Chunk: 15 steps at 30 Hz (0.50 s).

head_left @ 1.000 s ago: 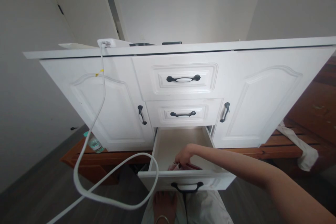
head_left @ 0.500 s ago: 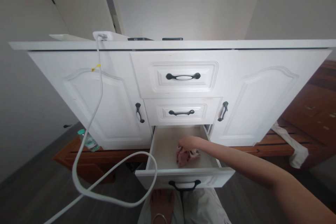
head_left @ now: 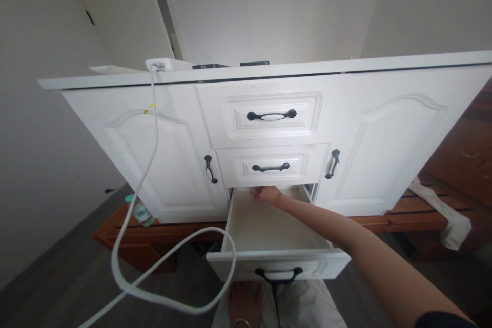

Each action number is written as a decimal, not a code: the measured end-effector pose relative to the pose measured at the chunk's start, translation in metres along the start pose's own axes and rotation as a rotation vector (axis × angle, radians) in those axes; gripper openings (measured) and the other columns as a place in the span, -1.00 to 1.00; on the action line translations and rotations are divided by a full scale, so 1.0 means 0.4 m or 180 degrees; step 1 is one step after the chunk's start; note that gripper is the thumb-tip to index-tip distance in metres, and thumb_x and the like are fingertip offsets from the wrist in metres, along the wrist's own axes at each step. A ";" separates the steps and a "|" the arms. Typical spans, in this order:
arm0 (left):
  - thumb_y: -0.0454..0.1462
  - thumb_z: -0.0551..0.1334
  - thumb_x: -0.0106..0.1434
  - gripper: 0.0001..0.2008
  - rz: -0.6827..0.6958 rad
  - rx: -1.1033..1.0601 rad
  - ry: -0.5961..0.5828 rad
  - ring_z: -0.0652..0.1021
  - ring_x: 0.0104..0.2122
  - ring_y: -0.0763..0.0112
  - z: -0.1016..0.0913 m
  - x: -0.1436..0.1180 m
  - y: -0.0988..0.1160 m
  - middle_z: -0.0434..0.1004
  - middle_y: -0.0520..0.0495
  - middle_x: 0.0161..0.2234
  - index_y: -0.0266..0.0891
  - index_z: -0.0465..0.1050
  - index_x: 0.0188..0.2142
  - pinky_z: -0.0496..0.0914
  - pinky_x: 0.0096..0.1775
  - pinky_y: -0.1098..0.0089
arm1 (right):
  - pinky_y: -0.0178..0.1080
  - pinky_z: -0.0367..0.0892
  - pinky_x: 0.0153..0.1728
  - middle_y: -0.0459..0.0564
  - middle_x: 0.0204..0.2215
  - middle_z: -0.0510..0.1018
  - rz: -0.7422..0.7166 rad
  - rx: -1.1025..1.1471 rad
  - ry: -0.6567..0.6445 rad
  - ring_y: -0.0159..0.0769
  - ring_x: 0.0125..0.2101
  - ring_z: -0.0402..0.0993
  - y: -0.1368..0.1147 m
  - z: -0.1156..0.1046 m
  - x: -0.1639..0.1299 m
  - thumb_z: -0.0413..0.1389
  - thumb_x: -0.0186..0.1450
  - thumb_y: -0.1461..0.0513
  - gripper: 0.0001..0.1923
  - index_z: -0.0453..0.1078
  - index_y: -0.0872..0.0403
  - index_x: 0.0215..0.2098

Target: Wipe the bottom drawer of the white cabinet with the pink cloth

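My right hand (head_left: 268,195) reaches to the back of the pulled-out bottom drawer (head_left: 265,225). Its fingers are closed around a pink cloth (head_left: 255,192); only a small bit of that cloth shows beside them, the rest hidden by the hand and the drawer above. My left hand (head_left: 245,302) lies flat on my lap below the drawer front, a bracelet at its wrist. It holds nothing, and its fingertips are partly covered by the drawer front. A black handle (head_left: 279,274) sits on the drawer's front panel.
The white cabinet (head_left: 154,164) stands on a brown wooden bench (head_left: 165,230). A white cable (head_left: 126,225) loops down in front from a power strip (head_left: 159,64). A water bottle (head_left: 142,212) stands left, a pale cloth (head_left: 453,225) hangs right.
My right hand has moved from the middle of the drawer to its back, and the pink cloth has left the drawer's middle with it. The view has tilted slightly.
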<state>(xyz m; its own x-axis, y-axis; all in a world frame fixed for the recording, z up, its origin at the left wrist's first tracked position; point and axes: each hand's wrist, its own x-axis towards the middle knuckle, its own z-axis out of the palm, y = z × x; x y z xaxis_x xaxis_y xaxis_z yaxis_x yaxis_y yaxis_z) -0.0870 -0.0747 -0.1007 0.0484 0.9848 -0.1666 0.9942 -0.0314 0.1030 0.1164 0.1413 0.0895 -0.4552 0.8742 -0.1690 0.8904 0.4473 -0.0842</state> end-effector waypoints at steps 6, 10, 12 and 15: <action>-0.03 0.00 0.38 -0.47 -0.0001 -0.0030 -0.0002 0.48 0.10 -0.04 -0.011 -0.005 0.013 0.55 -0.36 0.05 -0.35 0.54 0.04 0.26 0.15 0.08 | 0.18 0.37 -0.05 0.55 -0.15 0.59 0.0958 -0.0598 -0.0079 0.19 -0.05 0.52 0.118 0.032 -0.135 -0.06 0.24 0.47 -0.61 0.52 0.43 -0.09; -0.03 0.00 0.37 -0.45 -0.0015 -0.0020 -0.0042 0.48 0.11 -0.06 -0.007 -0.003 0.012 0.55 -0.37 0.05 -0.37 0.53 0.05 0.28 0.14 0.08 | 0.21 0.38 -0.09 0.61 -0.11 0.55 0.1264 -0.0697 -0.0104 0.27 0.01 0.45 0.146 0.032 -0.201 -0.04 0.23 0.45 -0.60 0.53 0.44 -0.07; -0.03 0.00 0.36 -0.46 -0.0012 -0.0010 -0.0062 0.48 0.11 -0.05 -0.004 0.000 0.008 0.55 -0.36 0.05 -0.35 0.53 0.05 0.29 0.14 0.09 | 0.17 0.32 0.01 0.59 -0.06 0.54 0.1188 -0.0680 -0.0130 0.26 0.11 0.37 0.135 0.035 -0.220 -0.01 0.23 0.44 -0.62 0.55 0.41 -0.09; -0.05 0.01 0.36 -0.47 0.0058 -0.0014 -0.0073 0.49 0.11 -0.03 -0.003 0.001 0.002 0.55 -0.36 0.06 -0.33 0.54 0.05 0.30 0.14 0.09 | 0.09 0.31 0.05 0.50 -0.14 0.60 0.1052 -0.0563 -0.0337 0.21 0.11 0.39 0.099 0.046 -0.249 0.12 0.17 0.41 -0.72 0.60 0.33 -0.20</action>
<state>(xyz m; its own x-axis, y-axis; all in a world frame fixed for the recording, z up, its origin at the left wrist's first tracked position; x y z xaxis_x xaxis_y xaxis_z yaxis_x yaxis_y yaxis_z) -0.0862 -0.0740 -0.0997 0.0686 0.9800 -0.1870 0.9927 -0.0484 0.1106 0.1970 0.0682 0.0847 -0.1328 0.9564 -0.2600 0.9707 0.1786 0.1609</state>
